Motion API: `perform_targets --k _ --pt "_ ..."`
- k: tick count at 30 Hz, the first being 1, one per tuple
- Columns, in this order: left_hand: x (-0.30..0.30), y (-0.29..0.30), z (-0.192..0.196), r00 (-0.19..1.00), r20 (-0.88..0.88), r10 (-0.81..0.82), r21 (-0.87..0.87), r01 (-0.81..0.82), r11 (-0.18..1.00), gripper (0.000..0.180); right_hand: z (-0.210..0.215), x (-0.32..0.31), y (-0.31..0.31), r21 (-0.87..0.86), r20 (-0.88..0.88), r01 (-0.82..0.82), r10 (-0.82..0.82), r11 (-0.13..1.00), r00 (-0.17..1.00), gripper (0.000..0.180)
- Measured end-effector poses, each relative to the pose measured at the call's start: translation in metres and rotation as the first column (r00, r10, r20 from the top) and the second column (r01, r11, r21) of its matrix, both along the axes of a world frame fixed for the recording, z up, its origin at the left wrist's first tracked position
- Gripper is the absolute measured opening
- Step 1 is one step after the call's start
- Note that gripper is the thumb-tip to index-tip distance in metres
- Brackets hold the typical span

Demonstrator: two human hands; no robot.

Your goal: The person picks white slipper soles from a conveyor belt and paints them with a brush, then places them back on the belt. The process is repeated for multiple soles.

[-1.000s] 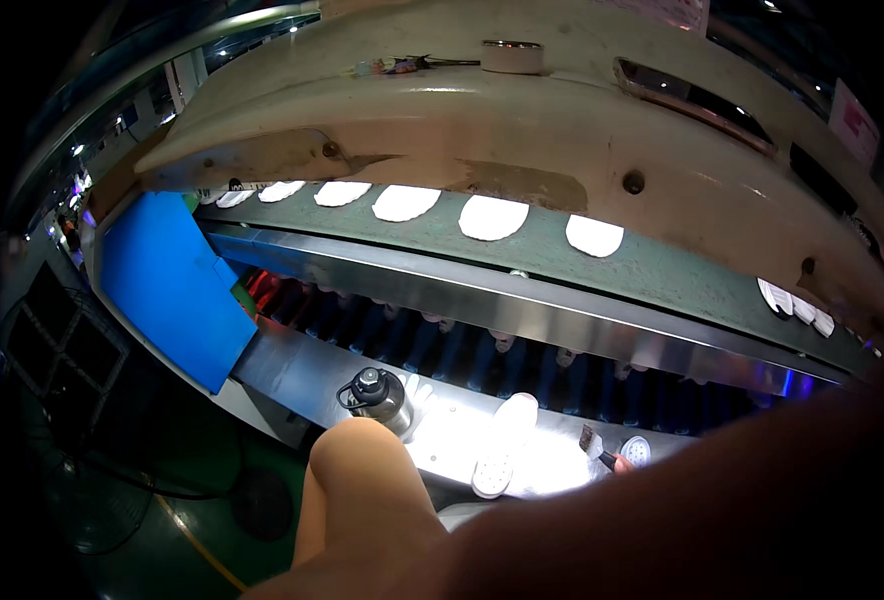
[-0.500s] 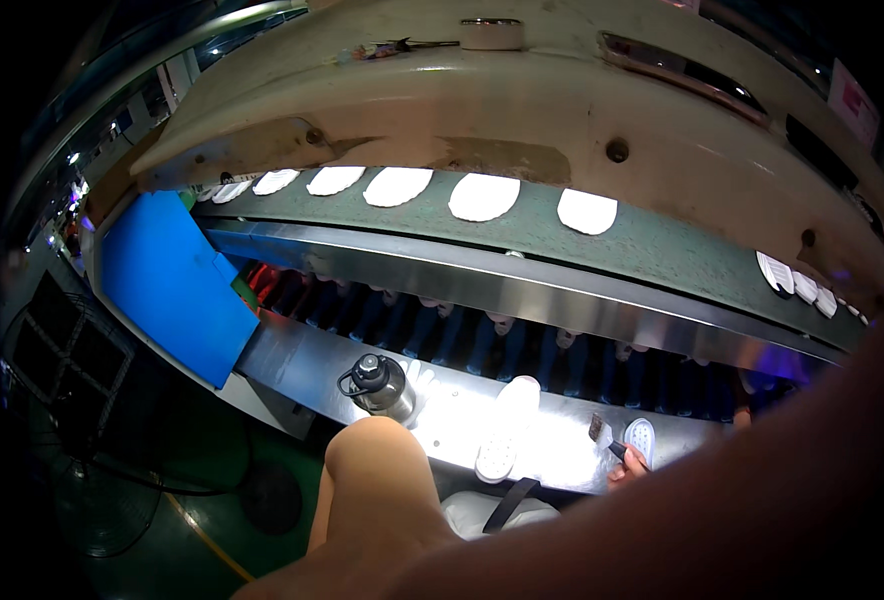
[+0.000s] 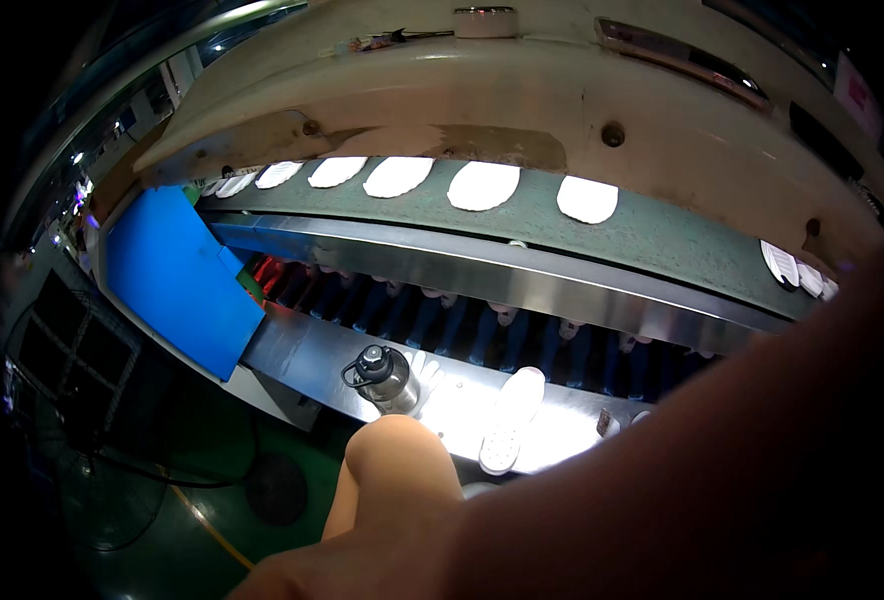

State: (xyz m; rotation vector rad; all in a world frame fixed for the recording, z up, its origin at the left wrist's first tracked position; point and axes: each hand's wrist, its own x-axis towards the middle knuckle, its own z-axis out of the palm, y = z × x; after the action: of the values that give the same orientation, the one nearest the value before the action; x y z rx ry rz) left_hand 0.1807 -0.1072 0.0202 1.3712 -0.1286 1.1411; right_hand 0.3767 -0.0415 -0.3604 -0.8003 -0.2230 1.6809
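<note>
A large, dark, blurred shape [image 3: 662, 490], which looks like an arm close by, covers the lower right and hides my right hand. Past its edge shows the head of a brush [image 3: 605, 424]; its handle is covered. Left of the brush a white shoe sole [image 3: 512, 420] lies lengthwise on the metal ledge [image 3: 462, 400]. Only a sliver of another white sole [image 3: 641, 417] shows beside the blurred shape. Bare skin, seemingly a bent knee [image 3: 397, 455], rises at the lower middle. I cannot make out my left hand.
A steel bottle [image 3: 387, 385] with a black lid stands on the ledge. Several white soles [image 3: 484, 186] lie on the green conveyor belt [image 3: 662, 225] behind. Blue panel [image 3: 177, 280] at left; beige machine cover [image 3: 362, 95] above, with a phone [image 3: 682, 60] on it.
The blurred shape has spread up and left. It now hides the hand that held the brush, the brush handle and most of the right-hand sole. The view has shifted slightly.
</note>
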Motion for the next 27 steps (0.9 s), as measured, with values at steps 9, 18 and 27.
perform_targets --k 9,18,27 --pt "0.005 0.006 0.004 0.998 0.067 0.022 -0.016 -0.021 1.0 0.073 0.004 -0.002 0.0 -0.014 -0.032 0.0 0.0 1.0 0.999 0.013" --pt "-0.012 0.045 -0.033 0.951 0.202 0.236 -0.332 -0.161 0.93 0.073 -0.008 0.001 0.002 -0.012 -0.02 0.016 -0.016 1.0 1.0 0.012" --pt "-0.022 0.054 -0.053 0.922 0.101 0.375 -0.419 -0.302 0.856 0.06 0.018 -0.005 0.0 -0.008 -0.052 0.024 -0.024 1.0 0.998 0.016"
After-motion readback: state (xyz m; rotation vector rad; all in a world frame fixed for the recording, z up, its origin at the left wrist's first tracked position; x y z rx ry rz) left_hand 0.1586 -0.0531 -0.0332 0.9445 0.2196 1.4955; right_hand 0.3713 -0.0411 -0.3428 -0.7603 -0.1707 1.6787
